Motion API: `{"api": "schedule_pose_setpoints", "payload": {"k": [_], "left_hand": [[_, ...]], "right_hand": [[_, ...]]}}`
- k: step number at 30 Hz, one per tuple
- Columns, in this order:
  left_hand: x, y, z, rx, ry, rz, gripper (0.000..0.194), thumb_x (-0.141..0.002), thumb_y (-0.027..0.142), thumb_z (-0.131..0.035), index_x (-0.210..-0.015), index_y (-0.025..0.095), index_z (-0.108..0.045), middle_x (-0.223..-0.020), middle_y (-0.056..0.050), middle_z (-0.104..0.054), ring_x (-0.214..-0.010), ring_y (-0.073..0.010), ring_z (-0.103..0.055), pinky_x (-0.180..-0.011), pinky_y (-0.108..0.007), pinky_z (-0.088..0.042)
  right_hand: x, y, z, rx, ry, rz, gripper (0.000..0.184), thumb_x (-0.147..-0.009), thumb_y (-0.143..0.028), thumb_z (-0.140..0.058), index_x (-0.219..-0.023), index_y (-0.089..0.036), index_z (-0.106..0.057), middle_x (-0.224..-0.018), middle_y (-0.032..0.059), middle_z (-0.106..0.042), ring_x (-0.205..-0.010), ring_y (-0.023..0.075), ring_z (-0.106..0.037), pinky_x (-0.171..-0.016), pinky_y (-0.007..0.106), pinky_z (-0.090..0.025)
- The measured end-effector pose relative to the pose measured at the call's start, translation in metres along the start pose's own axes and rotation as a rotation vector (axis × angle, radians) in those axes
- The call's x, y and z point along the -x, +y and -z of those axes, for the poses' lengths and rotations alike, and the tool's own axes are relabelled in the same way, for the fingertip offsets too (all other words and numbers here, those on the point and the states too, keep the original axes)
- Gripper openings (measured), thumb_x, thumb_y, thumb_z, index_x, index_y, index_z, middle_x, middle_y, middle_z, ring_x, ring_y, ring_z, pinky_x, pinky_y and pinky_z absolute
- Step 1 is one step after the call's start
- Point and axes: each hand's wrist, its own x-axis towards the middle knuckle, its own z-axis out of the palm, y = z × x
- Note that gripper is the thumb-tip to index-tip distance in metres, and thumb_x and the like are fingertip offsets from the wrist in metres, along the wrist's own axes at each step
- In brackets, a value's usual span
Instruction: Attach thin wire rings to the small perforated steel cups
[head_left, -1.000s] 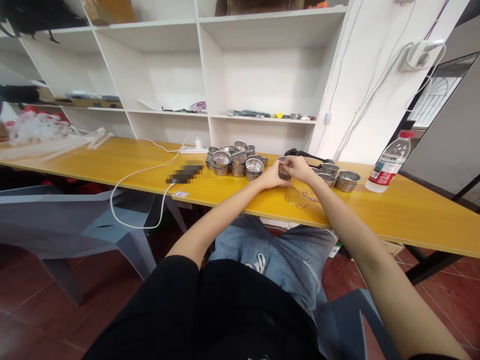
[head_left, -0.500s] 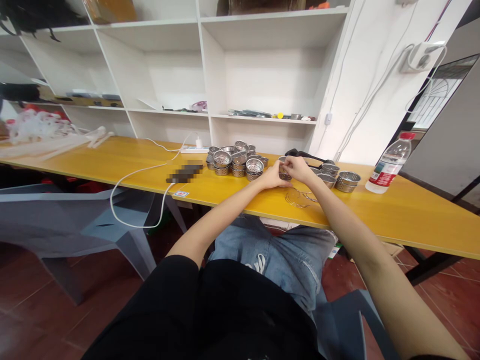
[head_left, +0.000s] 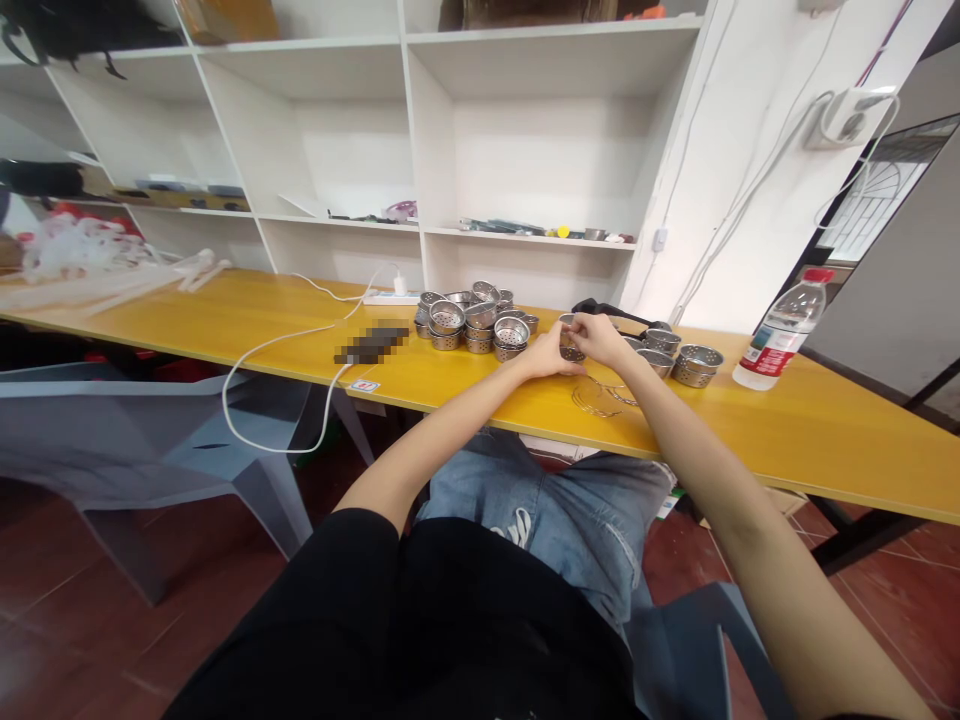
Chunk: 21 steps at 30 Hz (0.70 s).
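The perforated metal cup sits between the hands, left hand curled around it; right hand has fingertips drawn together at its rim, contents indiscernible. Steady left support would aid fingertip control. Wire rings nearby could snag; stacked cups crowd the left.

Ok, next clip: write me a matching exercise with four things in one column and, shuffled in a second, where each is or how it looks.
Things
1. Bottle
2. Wire rings
3. White cable
4. Left hand

Places and looks
A. Hangs in a loop past the front edge of the table
B. On the side of a perforated cup
C. Red cap on top, clear above its label
D. Lying on the table between the forearms

Right pairs: 1-C, 2-D, 3-A, 4-B
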Motion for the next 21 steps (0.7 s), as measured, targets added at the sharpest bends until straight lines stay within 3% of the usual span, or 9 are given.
{"api": "schedule_pose_setpoints", "payload": {"k": [21], "left_hand": [[-0.006,-0.011,-0.003,-0.017,0.011,-0.023,0.104,-0.066,0.053,-0.1,-0.149,0.017,-0.049,-0.132,-0.017,-0.07,-0.13,-0.0414,-0.068,-0.115,-0.056,-0.054]], "right_hand": [[-0.001,-0.002,0.002,0.04,-0.009,-0.004,0.021,-0.086,-0.016,-0.063,-0.072,-0.025,-0.05,-0.065,0.0026,-0.058,-0.067,0.02,-0.049,-0.069,0.032,-0.037]]}}
